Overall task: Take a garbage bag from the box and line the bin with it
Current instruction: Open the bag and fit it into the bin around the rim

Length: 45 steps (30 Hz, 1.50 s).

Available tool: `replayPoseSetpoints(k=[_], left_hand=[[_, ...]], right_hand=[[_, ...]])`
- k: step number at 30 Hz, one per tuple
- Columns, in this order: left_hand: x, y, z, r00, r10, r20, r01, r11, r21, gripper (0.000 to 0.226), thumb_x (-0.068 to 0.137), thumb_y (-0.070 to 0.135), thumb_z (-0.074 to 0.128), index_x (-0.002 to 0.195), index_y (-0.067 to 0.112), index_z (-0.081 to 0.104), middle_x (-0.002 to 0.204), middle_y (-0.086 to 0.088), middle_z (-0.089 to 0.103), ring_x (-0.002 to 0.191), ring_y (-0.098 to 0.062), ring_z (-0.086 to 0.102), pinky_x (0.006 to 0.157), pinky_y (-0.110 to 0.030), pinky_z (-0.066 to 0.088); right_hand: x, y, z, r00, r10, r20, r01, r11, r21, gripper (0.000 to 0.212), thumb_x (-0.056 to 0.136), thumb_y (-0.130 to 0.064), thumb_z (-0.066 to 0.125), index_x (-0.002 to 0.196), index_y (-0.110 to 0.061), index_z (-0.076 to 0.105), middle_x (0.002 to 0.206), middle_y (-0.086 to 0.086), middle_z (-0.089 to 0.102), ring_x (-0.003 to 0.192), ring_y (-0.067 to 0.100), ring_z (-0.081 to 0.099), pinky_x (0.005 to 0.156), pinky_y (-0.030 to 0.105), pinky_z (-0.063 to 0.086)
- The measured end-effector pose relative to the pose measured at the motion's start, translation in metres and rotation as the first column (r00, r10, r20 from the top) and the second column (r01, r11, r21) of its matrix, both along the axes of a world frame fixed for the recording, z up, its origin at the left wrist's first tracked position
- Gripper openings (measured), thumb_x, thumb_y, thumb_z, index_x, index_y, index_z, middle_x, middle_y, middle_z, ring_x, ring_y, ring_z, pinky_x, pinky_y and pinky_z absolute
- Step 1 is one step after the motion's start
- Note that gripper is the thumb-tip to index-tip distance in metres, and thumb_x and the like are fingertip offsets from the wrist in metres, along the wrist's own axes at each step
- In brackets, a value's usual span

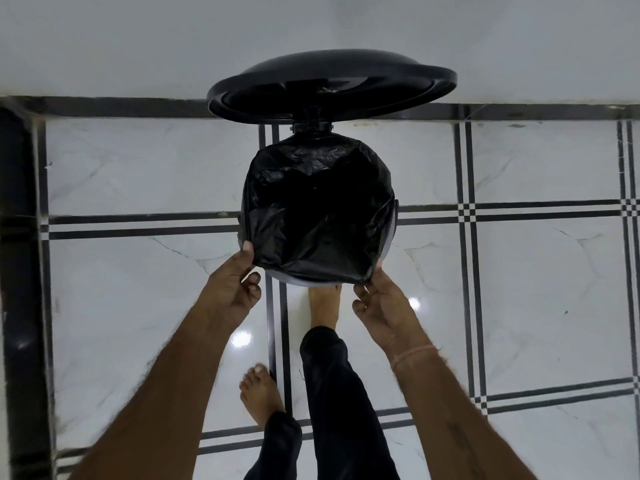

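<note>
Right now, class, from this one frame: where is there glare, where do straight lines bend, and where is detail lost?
Head view: two glare spots on the glossy floor, lower centre; tile lines bow toward the edges, wide-angle distortion; the garbage bag is near-featureless black at its centre.

left hand (235, 284), right hand (382, 301): pinch grips, arms outstretched

1. One bin (392, 233), centre of the frame.
2. One black garbage bag (318, 209).
3. One raised lid (329, 84), upper centre.
4. Two hands: left hand (235, 282), right hand (384, 303).
5. Two bare feet: left foot (259, 393), right foot (323, 306).
6. One wrist thread (412, 355).
</note>
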<state>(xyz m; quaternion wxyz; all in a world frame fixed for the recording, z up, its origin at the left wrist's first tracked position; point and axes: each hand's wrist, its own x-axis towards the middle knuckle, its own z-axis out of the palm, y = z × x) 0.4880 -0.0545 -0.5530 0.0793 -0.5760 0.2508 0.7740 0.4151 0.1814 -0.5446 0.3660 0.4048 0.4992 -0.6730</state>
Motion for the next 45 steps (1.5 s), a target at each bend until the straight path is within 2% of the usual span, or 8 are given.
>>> replayPoseSetpoints(k=[3, 7, 13, 18, 24, 30, 40, 45], left_hand=[[0.003, 0.006, -0.001, 0.998, 0.063, -0.011, -0.062, 0.997, 0.052, 0.014, 0.094, 0.034, 0.071, 0.095, 0.021, 0.067, 0.069, 0.012, 0.066, 0.047, -0.002, 0.049, 0.042, -0.014, 0.04], [0.005, 0.006, -0.006, 0.997, 0.065, -0.032, -0.063, 0.995, 0.072, 0.017, 0.095, 0.038, 0.069, 0.097, 0.022, 0.068, 0.07, 0.013, 0.064, 0.048, -0.002, 0.046, 0.041, -0.014, 0.037], [0.008, 0.004, -0.011, 1.0, -0.013, -0.003, 0.013, 0.999, -0.036, 0.017, 0.095, 0.038, 0.07, 0.097, 0.021, 0.068, 0.067, 0.014, 0.066, 0.047, -0.001, 0.047, 0.039, -0.013, 0.035], [0.012, 0.005, -0.012, 0.999, 0.019, -0.043, -0.017, 0.999, 0.045, 0.014, 0.097, 0.035, 0.068, 0.095, 0.021, 0.068, 0.073, 0.013, 0.065, 0.05, -0.001, 0.046, 0.04, -0.013, 0.035], [0.013, 0.0, -0.014, 0.999, 0.011, -0.038, -0.008, 0.998, 0.069, 0.009, 0.099, 0.029, 0.067, 0.093, 0.022, 0.068, 0.076, 0.013, 0.07, 0.052, 0.0, 0.054, 0.039, -0.013, 0.035], [0.007, 0.003, -0.026, 0.997, 0.051, 0.049, -0.055, 0.994, 0.097, 0.012, 0.099, 0.03, 0.067, 0.091, 0.021, 0.065, 0.072, 0.011, 0.068, 0.05, -0.002, 0.056, 0.038, -0.015, 0.036], [-0.004, 0.001, -0.03, 0.993, 0.002, 0.115, -0.015, 0.993, 0.115, 0.014, 0.103, 0.016, 0.063, 0.089, 0.016, 0.067, 0.068, 0.003, 0.074, 0.059, -0.007, 0.061, 0.044, -0.018, 0.045], [-0.017, 0.01, -0.019, 0.995, 0.07, 0.068, -0.064, 0.993, -0.098, 0.032, 0.098, 0.053, 0.061, 0.101, 0.023, 0.07, 0.09, 0.008, 0.078, 0.086, -0.01, 0.071, 0.072, -0.024, 0.055]], right_hand=[[0.017, -0.01, -0.002, 0.991, -0.115, 0.071, 0.123, 0.985, -0.122, 0.029, 0.104, -0.041, 0.054, 0.098, -0.018, 0.07, 0.071, -0.009, 0.067, 0.052, 0.003, 0.049, 0.045, 0.015, 0.031], [0.03, -0.024, -0.011, 0.932, -0.33, 0.148, 0.357, 0.906, -0.226, 0.046, 0.104, -0.043, 0.051, 0.085, -0.017, 0.083, 0.08, -0.006, 0.073, 0.048, 0.001, 0.057, 0.044, 0.012, 0.041], [0.041, -0.032, -0.02, 0.848, -0.509, 0.146, 0.53, 0.82, -0.215, 0.032, 0.1, -0.043, 0.059, 0.103, -0.012, 0.07, 0.088, -0.001, 0.071, 0.054, 0.006, 0.063, 0.046, 0.014, 0.049], [0.055, -0.04, -0.02, 0.897, -0.426, 0.122, 0.441, 0.883, -0.161, 0.041, 0.099, -0.053, 0.057, 0.088, -0.015, 0.067, 0.076, -0.003, 0.071, 0.057, 0.007, 0.068, 0.048, 0.016, 0.049], [0.07, -0.054, -0.038, 0.848, -0.51, 0.145, 0.53, 0.813, -0.241, 0.04, 0.09, -0.048, 0.067, 0.105, -0.011, 0.068, 0.098, 0.003, 0.071, 0.07, 0.013, 0.069, 0.059, 0.02, 0.059], [0.057, -0.055, -0.054, 0.782, -0.594, 0.189, 0.623, 0.733, -0.274, 0.028, 0.099, -0.041, 0.061, 0.103, -0.015, 0.069, 0.089, -0.002, 0.066, 0.053, 0.008, 0.052, 0.045, 0.017, 0.044], [0.03, -0.056, -0.071, 0.688, -0.693, 0.214, 0.719, 0.69, -0.077, 0.03, 0.105, -0.039, 0.057, 0.081, -0.022, 0.066, 0.055, -0.007, 0.058, 0.039, 0.006, 0.047, 0.035, 0.018, 0.038], [0.018, -0.038, -0.032, 0.763, -0.642, 0.07, 0.645, 0.764, -0.026, 0.032, 0.103, -0.039, 0.06, 0.104, -0.008, 0.067, 0.078, 0.003, 0.062, 0.071, 0.013, 0.06, 0.062, 0.022, 0.061]])
